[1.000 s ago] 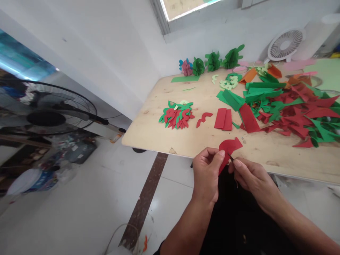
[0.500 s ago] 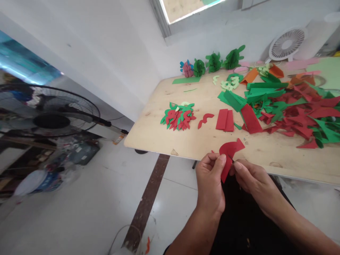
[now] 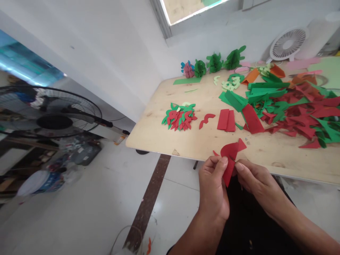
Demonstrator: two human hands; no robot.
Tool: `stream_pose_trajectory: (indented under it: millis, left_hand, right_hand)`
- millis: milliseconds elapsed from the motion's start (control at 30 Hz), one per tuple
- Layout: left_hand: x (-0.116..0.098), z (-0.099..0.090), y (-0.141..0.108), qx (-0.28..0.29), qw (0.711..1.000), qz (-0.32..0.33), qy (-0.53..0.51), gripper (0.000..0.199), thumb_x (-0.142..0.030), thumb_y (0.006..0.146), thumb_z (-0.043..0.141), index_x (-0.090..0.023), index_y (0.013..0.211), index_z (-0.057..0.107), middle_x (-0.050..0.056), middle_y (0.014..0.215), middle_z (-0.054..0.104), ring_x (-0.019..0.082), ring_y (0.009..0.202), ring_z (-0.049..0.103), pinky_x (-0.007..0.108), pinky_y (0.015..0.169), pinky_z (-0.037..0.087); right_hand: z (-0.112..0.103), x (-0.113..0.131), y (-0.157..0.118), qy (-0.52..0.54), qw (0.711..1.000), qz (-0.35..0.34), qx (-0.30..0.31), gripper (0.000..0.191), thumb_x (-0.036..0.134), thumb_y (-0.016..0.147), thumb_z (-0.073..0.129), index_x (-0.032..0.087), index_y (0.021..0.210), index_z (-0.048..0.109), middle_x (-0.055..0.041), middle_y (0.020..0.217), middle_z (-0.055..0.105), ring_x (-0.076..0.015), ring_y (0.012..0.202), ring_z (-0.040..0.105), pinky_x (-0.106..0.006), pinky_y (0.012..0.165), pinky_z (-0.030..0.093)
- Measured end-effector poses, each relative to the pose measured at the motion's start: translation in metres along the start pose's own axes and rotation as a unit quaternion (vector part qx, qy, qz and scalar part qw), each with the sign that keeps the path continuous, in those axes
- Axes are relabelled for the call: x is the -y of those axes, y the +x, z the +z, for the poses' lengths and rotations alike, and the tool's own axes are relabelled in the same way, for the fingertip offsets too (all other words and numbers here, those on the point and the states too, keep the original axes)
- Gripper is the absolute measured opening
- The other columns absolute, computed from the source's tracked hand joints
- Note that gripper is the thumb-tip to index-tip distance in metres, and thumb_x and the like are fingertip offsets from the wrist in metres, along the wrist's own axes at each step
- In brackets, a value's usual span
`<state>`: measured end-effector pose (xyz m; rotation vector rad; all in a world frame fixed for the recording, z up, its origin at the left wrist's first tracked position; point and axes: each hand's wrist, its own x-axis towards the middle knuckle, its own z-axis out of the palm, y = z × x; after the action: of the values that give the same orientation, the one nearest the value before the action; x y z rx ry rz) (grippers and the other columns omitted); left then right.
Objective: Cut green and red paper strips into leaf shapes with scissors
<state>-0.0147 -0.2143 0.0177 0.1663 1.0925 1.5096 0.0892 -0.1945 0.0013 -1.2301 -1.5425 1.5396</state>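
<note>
My left hand point(image 3: 215, 184) pinches a folded piece of red paper point(image 3: 230, 150) between thumb and fingers at the table's front edge. A curved cut runs along that paper, and a pointed flap sticks out to its upper right. Close against the paper's right side, my right hand point(image 3: 249, 175) is closed around something slim; only a thin dark tip shows by the thumb, so its kind is unclear. Beyond them lie folded red paper rectangles point(image 3: 225, 119), one wavy red cut-out point(image 3: 206, 120) and a pile of red and green cut-outs point(image 3: 178, 119).
Red and green paper scraps point(image 3: 300, 113) heap up on the right of the wooden table point(image 3: 148, 131). Several paper honeycomb figures point(image 3: 215, 63) stand along the wall. A small white fan point(image 3: 288, 44) is at the back right; a large black fan point(image 3: 54, 122) stands left.
The cut in the red paper has lengthened, and its lower part now tilts away from the curved part. Both hands stay close together; the view has shifted slightly.
</note>
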Motion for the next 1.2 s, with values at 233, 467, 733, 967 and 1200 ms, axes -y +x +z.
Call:
stream_pose_trajectory:
  millis: [233, 467, 733, 967, 1200]
  left_hand:
    - [0.000, 0.003, -0.005, -0.006, 0.999, -0.007, -0.033, 0.018, -0.024, 0.068, 0.071, -0.016, 0.064, 0.055, -0.002, 0.061, 0.056, 0.008, 0.058, 0.050, 0.022, 0.064, 0.042]
    - [-0.001, 0.002, -0.006, -0.014, 0.998, -0.040, -0.051, 0.019, -0.023, 0.064, 0.074, -0.015, 0.062, 0.057, -0.001, 0.064, 0.058, 0.009, 0.061, 0.052, 0.022, 0.066, 0.043]
    - [0.000, 0.005, -0.009, -0.007, 0.998, -0.030, -0.047, 0.016, -0.023, 0.064, 0.073, -0.016, 0.061, 0.059, -0.001, 0.062, 0.057, 0.009, 0.059, 0.051, 0.023, 0.064, 0.043]
    - [0.002, 0.004, -0.012, 0.005, 0.998, -0.037, -0.050, 0.018, -0.024, 0.066, 0.073, -0.015, 0.063, 0.058, 0.000, 0.065, 0.060, 0.010, 0.064, 0.055, 0.026, 0.073, 0.045]
    - [-0.005, 0.000, -0.008, 0.021, 1.000, 0.008, 0.001, 0.016, -0.025, 0.069, 0.071, -0.016, 0.070, 0.058, 0.001, 0.071, 0.062, 0.013, 0.075, 0.061, 0.029, 0.083, 0.045]
  right_hand:
    - [0.001, 0.001, -0.003, -0.003, 1.000, 0.015, 0.006, 0.040, 0.048, 0.091, 0.040, 0.020, 0.062, 0.043, 0.0031, 0.057, 0.036, -0.0115, 0.051, 0.032, -0.024, 0.044, 0.028]
    - [0.000, -0.001, -0.004, 0.028, 0.999, 0.026, 0.015, 0.041, 0.050, 0.091, 0.039, 0.021, 0.062, 0.039, 0.0039, 0.057, 0.032, -0.0112, 0.051, 0.029, -0.023, 0.045, 0.028]
    - [-0.002, 0.001, -0.005, 0.008, 1.000, 0.013, 0.003, 0.042, 0.050, 0.090, 0.040, 0.021, 0.061, 0.040, 0.0033, 0.058, 0.034, -0.0115, 0.051, 0.031, -0.023, 0.043, 0.028]
    - [-0.002, 0.000, -0.006, 0.024, 0.999, 0.022, 0.007, 0.042, 0.052, 0.089, 0.041, 0.021, 0.061, 0.040, 0.0026, 0.058, 0.034, -0.0120, 0.052, 0.033, -0.024, 0.045, 0.031]
    - [-0.006, -0.003, -0.005, 0.039, 0.998, 0.037, 0.030, 0.039, 0.053, 0.089, 0.042, 0.020, 0.067, 0.047, 0.0030, 0.059, 0.032, -0.0115, 0.051, 0.029, -0.024, 0.044, 0.027]
